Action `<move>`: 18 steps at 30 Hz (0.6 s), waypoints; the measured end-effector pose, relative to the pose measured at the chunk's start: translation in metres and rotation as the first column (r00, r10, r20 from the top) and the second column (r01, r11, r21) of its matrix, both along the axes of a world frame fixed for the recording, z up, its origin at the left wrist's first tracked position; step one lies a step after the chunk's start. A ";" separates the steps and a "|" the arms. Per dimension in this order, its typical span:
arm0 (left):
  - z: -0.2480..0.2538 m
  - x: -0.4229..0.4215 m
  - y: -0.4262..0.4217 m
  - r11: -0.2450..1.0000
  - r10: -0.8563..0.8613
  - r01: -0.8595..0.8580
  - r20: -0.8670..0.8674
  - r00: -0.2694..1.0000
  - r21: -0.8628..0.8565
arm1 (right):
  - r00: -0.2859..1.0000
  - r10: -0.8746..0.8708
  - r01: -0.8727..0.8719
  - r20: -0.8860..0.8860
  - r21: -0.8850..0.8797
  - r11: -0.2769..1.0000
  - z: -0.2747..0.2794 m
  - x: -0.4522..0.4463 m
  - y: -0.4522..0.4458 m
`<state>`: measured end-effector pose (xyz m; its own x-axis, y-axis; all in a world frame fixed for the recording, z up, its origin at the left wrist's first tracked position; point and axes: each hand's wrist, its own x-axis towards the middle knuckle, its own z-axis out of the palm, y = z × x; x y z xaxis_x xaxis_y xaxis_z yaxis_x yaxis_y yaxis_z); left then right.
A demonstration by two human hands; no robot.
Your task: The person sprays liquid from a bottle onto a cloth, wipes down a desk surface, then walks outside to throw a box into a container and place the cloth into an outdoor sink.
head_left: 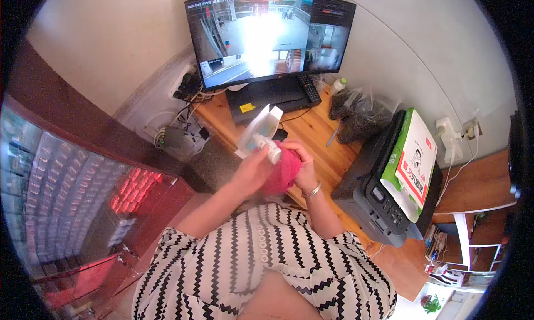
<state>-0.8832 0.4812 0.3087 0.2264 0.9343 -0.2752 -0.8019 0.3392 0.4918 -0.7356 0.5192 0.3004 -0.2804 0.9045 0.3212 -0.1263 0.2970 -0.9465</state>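
Note:
My left hand [253,169] is closed around a small white bottle [271,150] with pale printing. Bunched against it is a pink cloth [282,174], gripped by my right hand [303,165], which has a bangle at the wrist. Just beyond the left fingers is an open white box [266,121] with a raised flap. Whether the box rests on the desk or touches my hand, I cannot tell. A small black object [280,135] lies beside the box, partly hidden.
On the wooden desk [311,132] stand a lit monitor [322,36], a black recorder box [272,97] and a remote [307,88]. To the right are dark-filled plastic bags [359,120] and a printer [372,203] carrying a booklet [414,161]. Cables [186,125] tangle at left, near a glass cabinet [83,197].

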 end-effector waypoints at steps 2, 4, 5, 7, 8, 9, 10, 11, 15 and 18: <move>0.002 -0.001 0.001 1.000 -0.005 0.005 -0.036 0.999 0.004 | 1.000 0.006 -0.006 0.019 0.017 1.000 -0.006 0.000 0.003; 0.003 0.000 -0.001 1.000 -0.017 0.017 -0.086 0.996 -0.002 | 0.997 -0.036 0.029 0.072 0.103 0.994 -0.012 0.000 0.003; 0.004 0.001 -0.003 1.000 -0.025 0.025 -0.107 0.994 -0.002 | 0.997 -0.044 0.036 0.064 0.124 0.992 -0.015 0.000 0.004; 0.007 0.001 -0.006 0.999 -0.040 0.040 -0.150 0.988 0.000 | 0.997 -0.056 0.048 0.049 0.167 0.985 -0.019 0.002 0.006; 0.005 0.002 -0.006 0.999 -0.034 0.036 -0.149 0.988 0.010 | 0.998 -0.039 0.033 0.042 0.129 0.991 -0.020 0.004 0.007; 0.003 0.004 -0.006 0.999 -0.027 0.031 -0.148 0.989 0.021 | 0.999 -0.020 0.017 0.035 0.091 0.996 -0.021 0.006 0.008; 0.002 0.004 -0.006 0.999 -0.021 0.026 -0.147 0.989 0.032 | 1.000 -0.002 0.000 0.027 0.053 0.999 -0.021 0.007 0.008; 0.003 0.003 -0.005 1.000 -0.006 0.007 -0.117 0.993 0.008 | 1.000 0.012 -0.013 0.018 0.055 0.998 -0.018 0.006 0.008; 0.004 -0.003 -0.003 0.999 0.015 -0.018 -0.075 0.997 -0.042 | 0.998 0.035 -0.036 -0.047 -0.029 0.999 0.011 -0.003 -0.003; 0.005 -0.005 -0.002 0.999 0.001 -0.006 -0.120 0.993 -0.042 | 0.996 0.003 -0.007 0.086 0.047 0.999 0.013 -0.003 -0.002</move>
<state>-0.8877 0.4793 0.3140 0.1862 0.9222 -0.3389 -0.7394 0.3587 0.5697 -0.7391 0.5176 0.3135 -0.3131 0.8877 0.3376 -0.0464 0.3408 -0.9390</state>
